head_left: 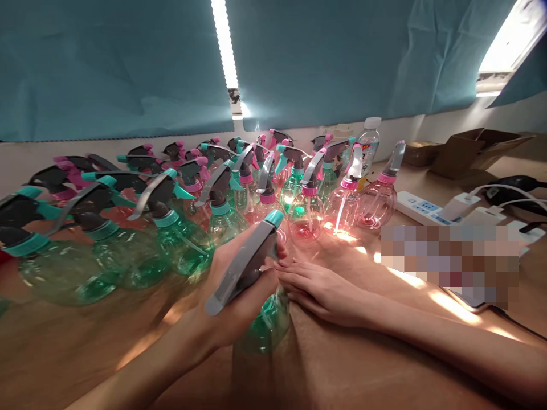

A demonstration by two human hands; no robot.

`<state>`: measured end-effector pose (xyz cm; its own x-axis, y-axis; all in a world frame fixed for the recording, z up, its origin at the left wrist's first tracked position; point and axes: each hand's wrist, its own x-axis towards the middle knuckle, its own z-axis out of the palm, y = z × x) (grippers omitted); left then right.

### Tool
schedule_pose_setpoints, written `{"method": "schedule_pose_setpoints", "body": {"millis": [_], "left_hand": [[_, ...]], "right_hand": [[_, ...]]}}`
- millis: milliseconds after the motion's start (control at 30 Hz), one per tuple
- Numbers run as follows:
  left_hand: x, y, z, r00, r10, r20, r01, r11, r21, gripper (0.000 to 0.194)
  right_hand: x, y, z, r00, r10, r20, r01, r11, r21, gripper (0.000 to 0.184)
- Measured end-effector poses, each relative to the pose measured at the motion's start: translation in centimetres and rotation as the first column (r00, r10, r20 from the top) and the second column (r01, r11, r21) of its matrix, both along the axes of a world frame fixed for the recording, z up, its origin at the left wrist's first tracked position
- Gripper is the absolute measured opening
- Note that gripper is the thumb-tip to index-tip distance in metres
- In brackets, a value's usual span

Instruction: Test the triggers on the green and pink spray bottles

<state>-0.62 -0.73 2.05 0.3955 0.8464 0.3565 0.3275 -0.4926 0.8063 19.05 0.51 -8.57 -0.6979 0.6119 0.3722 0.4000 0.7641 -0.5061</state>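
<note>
A green spray bottle [267, 324] with a grey and teal trigger head [248, 265] stands on the table in front of me. My left hand [233, 290] is wrapped around its neck, just under the trigger head, and covers the collar. From the right, my right hand [320, 287] reaches up against the bottle's side, its fingers stretched out and palm down; the fingertips are partly hidden beside the left hand. Just behind stand a green bottle with a teal collar [183, 245] and a pink bottle [305, 219].
Rows of green and pink spray bottles fill the back and left of the table [342, 364]. A clear drink bottle [368, 145] rises behind them. At right are a white power strip [421, 206] with plugs, a blurred-out patch, and an open cardboard box [465, 154].
</note>
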Motion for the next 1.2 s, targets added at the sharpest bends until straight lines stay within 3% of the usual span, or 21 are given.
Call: {"method": "schedule_pose_setpoints", "body": {"millis": [200,400,733,867,1200], "left_hand": [[-0.4,0.1,-1.4,0.996,0.072,-0.046,-0.072,0.997,0.009,0.034],[-0.5,0.3,-2.7,0.992,0.120,-0.033,-0.118,0.991,0.059,0.027],[1.1,0.5,-1.2,0.999,0.035,0.007,-0.035,0.999,0.030,0.035],[1.0,0.4,-1.0,0.998,0.068,0.003,-0.069,0.997,0.037,0.039],[0.9,0.4,-0.8,0.999,-0.015,0.043,0.014,1.000,0.026,0.031]], "right_hand": [[-0.2,0.2,0.0,0.999,-0.008,0.043,0.008,1.000,-0.013,0.039],[0.0,0.1,-0.1,1.000,0.002,0.026,-0.002,1.000,-0.004,0.038],[0.0,0.2,-0.1,1.000,0.002,0.004,-0.001,1.000,-0.009,0.038],[0.0,0.1,0.0,1.000,-0.013,0.009,0.014,1.000,-0.027,0.038],[1.2,0.5,0.1,0.999,-0.024,0.048,0.023,0.999,0.022,0.030]]}}
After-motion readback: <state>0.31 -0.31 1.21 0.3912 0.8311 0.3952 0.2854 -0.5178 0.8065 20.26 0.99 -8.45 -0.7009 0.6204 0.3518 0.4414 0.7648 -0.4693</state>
